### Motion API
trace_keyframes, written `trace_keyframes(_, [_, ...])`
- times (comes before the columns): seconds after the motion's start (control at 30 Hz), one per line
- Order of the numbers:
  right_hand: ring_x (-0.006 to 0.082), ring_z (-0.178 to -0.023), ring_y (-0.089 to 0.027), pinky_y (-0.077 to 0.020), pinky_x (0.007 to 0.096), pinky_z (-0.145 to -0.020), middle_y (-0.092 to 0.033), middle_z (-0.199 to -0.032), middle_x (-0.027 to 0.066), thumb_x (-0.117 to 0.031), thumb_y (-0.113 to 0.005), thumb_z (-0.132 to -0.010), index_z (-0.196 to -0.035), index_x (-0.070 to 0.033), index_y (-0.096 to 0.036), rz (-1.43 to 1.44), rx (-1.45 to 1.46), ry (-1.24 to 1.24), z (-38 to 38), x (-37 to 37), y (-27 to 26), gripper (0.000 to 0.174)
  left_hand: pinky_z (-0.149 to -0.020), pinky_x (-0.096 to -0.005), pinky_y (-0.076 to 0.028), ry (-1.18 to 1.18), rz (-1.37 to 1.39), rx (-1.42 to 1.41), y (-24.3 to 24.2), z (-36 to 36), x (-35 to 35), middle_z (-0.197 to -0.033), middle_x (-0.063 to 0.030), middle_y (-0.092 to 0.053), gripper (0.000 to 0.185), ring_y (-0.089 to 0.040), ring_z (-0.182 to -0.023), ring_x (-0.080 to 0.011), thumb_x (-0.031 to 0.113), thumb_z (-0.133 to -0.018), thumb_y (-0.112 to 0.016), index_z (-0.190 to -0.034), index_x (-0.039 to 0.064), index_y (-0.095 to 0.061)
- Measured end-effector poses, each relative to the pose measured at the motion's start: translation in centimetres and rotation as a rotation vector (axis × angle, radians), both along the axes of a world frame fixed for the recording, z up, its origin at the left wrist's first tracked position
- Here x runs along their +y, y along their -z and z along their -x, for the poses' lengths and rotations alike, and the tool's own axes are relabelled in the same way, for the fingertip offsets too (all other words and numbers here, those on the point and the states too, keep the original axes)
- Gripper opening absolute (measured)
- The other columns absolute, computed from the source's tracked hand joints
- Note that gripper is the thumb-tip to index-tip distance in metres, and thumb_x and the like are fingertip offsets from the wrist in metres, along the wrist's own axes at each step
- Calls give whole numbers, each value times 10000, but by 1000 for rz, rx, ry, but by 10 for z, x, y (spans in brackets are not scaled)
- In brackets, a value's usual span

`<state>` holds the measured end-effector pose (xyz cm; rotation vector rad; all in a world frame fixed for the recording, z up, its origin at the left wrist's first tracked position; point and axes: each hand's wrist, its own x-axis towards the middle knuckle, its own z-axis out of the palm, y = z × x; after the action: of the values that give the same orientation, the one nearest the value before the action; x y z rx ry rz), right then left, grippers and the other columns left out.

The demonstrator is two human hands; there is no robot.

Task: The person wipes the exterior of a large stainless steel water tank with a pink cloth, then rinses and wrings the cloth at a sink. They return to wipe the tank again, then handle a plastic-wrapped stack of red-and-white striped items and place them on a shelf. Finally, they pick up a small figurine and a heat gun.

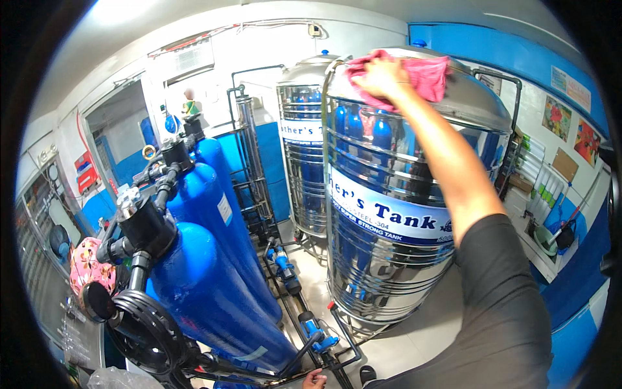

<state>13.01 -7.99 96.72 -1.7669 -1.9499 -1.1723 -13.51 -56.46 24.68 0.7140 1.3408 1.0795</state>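
Observation:
My right hand point(384, 78) presses a pink cloth point(427, 78) against the domed top of a large stainless steel water tank point(388, 267). The arm reaches up across the tank's front, and part of the cloth spreads to the right of the hand. Low in the view, my left hand point(315, 379) shows only in part, near black pipes at the bottom edge. Whether it touches anything cannot be told.
Blue filter vessels point(194, 248) with black valve heads stand at the left. A second steel tank point(303, 180) is behind the first. Blue pumps point(318, 333) and black pipes run along the floor between them. A coiled black hose point(150, 335) hangs at lower left.

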Motion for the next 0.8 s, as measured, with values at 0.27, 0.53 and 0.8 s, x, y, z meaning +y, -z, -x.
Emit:
trace_keyframes(0.27, [240, -1340, -533, -373, 472, -1169, -655, -1345, 41, -408, -590, -885, -1126, -155, -762, 169, -562, -448, 28, 27, 43, 389, -673, -243, -507, 120, -155, -140, -9, -47, 30, -966, -35, -654, 380, -614, -807, -101, 36, -953, -708, -1309, -23, -588])
trace_keyframes(0.53, [297, -1314, -580, -426, 567, -1099, -631, -1383, 114, -430, -459, -998, -1340, -164, -667, 98, -133, -5, 36, 35, -16, 480, -647, -257, -491, -21, -136, 73, 22, -11, -23, -946, -29, -672, 348, -589, -754, -111, 109, -974, -629, -1318, 59, -611])
trace_keyframes(0.8, [268, -1195, -597, -426, 541, -1039, -654, -1243, 77, -302, -580, -884, -1110, -119, -747, 39, -416, -209, 60, 57, 34, 336, -617, -262, -485, -263, 55, -151, 33, 12, -50, -912, -51, -667, 249, -584, -723, -122, 100, -979, -619, -1222, 47, -624])
